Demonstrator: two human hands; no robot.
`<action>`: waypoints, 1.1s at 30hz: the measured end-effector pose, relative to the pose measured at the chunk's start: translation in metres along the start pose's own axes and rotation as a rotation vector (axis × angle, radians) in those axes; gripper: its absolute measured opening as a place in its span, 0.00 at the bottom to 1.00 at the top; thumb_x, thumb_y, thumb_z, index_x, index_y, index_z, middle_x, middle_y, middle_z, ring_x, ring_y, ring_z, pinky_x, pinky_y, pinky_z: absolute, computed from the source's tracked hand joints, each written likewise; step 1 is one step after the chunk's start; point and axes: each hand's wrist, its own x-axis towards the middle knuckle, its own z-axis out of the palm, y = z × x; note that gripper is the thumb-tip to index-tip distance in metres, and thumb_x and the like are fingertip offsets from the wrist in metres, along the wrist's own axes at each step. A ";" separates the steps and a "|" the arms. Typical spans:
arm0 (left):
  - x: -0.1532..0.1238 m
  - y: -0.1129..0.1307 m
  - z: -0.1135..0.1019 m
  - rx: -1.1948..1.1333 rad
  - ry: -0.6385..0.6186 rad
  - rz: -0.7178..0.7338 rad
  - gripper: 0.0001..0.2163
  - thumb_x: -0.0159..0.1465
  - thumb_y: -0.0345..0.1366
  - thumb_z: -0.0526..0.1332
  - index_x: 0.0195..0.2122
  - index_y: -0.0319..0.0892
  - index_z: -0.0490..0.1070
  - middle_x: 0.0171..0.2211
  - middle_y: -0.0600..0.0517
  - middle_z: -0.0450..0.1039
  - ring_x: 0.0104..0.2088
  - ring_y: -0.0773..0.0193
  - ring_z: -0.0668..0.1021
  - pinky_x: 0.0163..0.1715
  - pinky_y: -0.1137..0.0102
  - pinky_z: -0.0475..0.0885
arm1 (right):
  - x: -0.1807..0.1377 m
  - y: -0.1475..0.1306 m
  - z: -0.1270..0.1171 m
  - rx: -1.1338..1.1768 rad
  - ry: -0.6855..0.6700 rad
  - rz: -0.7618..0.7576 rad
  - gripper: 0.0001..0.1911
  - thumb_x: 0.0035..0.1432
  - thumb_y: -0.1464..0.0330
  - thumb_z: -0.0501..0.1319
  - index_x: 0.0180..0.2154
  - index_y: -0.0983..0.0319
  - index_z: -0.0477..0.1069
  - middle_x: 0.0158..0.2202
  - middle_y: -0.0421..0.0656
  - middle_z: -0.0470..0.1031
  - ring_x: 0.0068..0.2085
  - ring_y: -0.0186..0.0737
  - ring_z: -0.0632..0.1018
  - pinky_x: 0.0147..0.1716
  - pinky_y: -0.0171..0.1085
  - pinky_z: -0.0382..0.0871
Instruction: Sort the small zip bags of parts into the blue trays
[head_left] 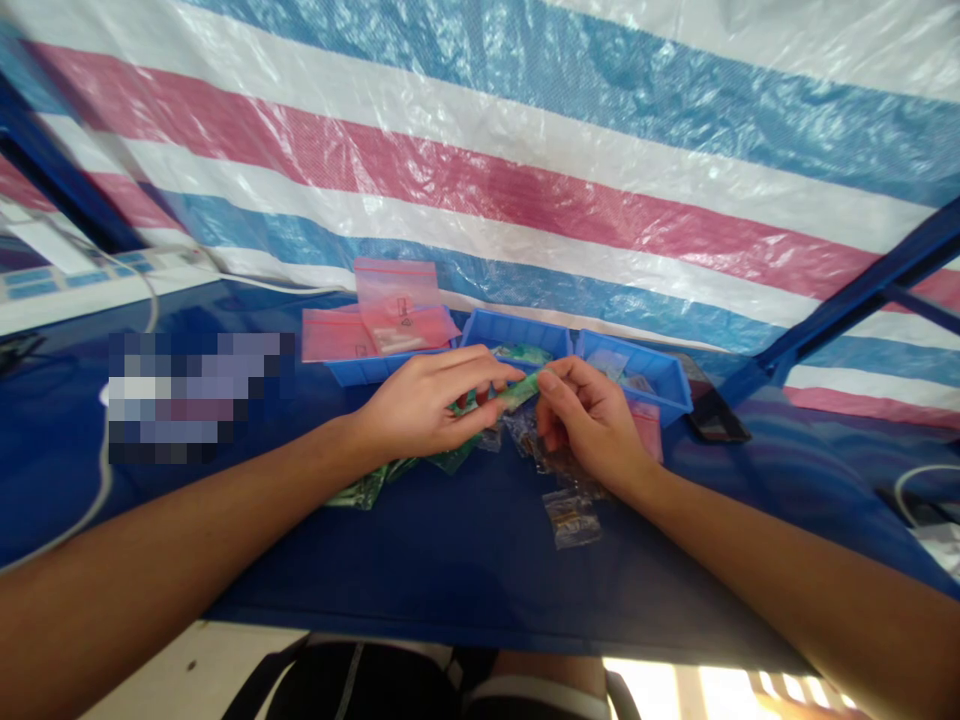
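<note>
My left hand (427,405) and my right hand (589,420) meet over the blue table and together pinch a small green packet (520,390) between their fingertips. More green packets (375,485) lie under and behind my left hand. Small clear bags (571,518) with dark contents lie below my right hand. Both hands have their fingers closed on the packet.
Three blue plastic bins (645,365) stand in a row behind the hands; pink zip bags (394,310) lie over the left one. A striped tarp (525,150) hangs at the back. A white cable (97,490) runs on the left, and a dark phone-like object (716,420) lies on the right.
</note>
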 end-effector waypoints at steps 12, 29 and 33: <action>0.002 0.003 0.000 0.010 0.010 0.006 0.12 0.75 0.36 0.63 0.55 0.40 0.79 0.40 0.49 0.81 0.34 0.69 0.81 0.36 0.76 0.76 | 0.001 0.004 0.000 0.066 0.004 0.013 0.19 0.69 0.49 0.67 0.46 0.55 0.69 0.23 0.33 0.75 0.18 0.33 0.71 0.15 0.32 0.59; 0.000 0.003 0.002 0.020 -0.014 0.015 0.11 0.74 0.36 0.64 0.54 0.40 0.78 0.40 0.49 0.83 0.37 0.66 0.83 0.41 0.75 0.77 | 0.000 0.002 0.000 0.013 -0.026 0.006 0.19 0.70 0.48 0.66 0.39 0.57 0.70 0.22 0.34 0.74 0.18 0.31 0.71 0.17 0.31 0.61; 0.000 0.002 0.001 0.015 -0.047 0.021 0.09 0.73 0.35 0.64 0.51 0.41 0.79 0.39 0.50 0.82 0.36 0.67 0.82 0.40 0.76 0.76 | 0.000 0.002 0.000 -0.012 -0.065 0.002 0.21 0.71 0.49 0.65 0.36 0.58 0.70 0.22 0.35 0.74 0.19 0.31 0.71 0.18 0.31 0.61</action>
